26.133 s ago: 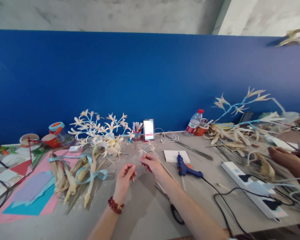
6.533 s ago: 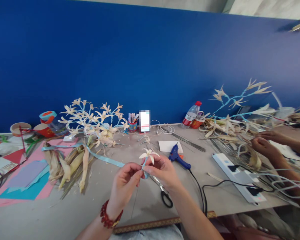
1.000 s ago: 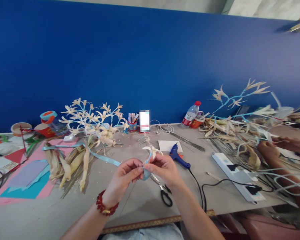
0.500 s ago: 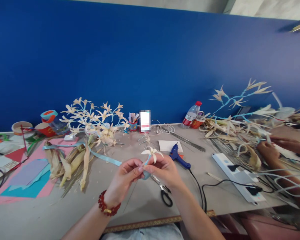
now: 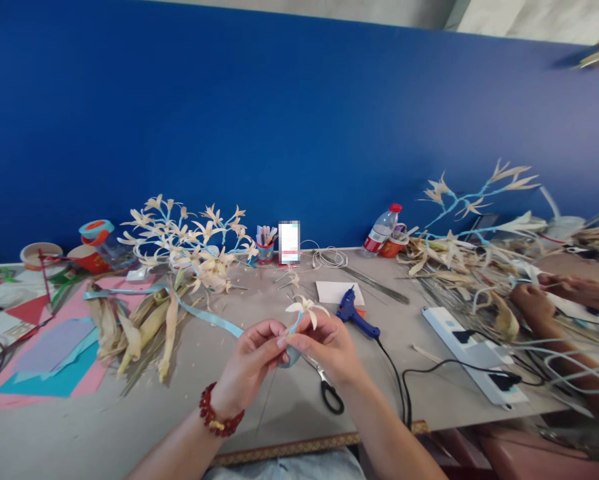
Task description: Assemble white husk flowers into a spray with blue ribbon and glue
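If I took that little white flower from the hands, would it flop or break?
The flower would probably feel light, since it's small with thin petals. Those petals might bend or tear easily because they're narrow and spread outward. The blue stem is likely stiffer: it holds the petals up.

The glue gun [image 5: 348,307], scissors [image 5: 322,377], coloured paper [image 5: 54,347] and dried husks [image 5: 143,327] on the bench [image 5: 149,420] identify a craft workshop.
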{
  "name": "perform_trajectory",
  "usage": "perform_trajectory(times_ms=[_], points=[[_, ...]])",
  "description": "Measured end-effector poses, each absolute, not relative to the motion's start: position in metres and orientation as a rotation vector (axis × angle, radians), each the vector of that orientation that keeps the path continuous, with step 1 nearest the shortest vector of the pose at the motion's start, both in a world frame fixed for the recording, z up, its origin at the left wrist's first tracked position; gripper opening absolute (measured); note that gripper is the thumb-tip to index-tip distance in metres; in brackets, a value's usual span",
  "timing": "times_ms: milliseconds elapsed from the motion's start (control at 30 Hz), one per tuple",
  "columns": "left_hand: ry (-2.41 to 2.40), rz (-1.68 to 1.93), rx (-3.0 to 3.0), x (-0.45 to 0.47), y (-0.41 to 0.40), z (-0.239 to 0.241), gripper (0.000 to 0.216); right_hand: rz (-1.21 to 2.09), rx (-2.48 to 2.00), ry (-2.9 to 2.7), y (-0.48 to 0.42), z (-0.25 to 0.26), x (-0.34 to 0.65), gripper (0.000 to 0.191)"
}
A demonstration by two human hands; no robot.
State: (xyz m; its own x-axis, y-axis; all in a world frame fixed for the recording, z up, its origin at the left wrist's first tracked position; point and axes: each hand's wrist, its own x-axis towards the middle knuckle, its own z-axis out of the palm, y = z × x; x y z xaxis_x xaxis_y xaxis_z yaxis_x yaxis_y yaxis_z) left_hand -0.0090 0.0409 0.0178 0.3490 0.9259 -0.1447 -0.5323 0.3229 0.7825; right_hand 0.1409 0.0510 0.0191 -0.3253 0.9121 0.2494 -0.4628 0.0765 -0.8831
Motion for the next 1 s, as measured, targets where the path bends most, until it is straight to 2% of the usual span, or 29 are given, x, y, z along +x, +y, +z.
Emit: perform_trajectory(times_ms=[467,733,867,1000], points=[[0.656,1.053,0.755,-0.008,0.039,0.014,0.018,1.398,-0.695,-1.345,0.046,0.025,0.144,0.020],[0.871,1.342,1.310,-0.022,0.047,0.016,0.013,1.017,-0.894,-1.605,0.050,0.032,0.146,0.023],[0.868,1.286,1.546,-0.025,0.053,0.026,0.009,0.987,-0.923,-1.669,0.049,0.037,0.143,0.027],[0.830,1.184,1.535,-0.026,0.057,0.035,0.008,1.002,-1.000,-1.705,0.050,0.038,0.142,0.030]])
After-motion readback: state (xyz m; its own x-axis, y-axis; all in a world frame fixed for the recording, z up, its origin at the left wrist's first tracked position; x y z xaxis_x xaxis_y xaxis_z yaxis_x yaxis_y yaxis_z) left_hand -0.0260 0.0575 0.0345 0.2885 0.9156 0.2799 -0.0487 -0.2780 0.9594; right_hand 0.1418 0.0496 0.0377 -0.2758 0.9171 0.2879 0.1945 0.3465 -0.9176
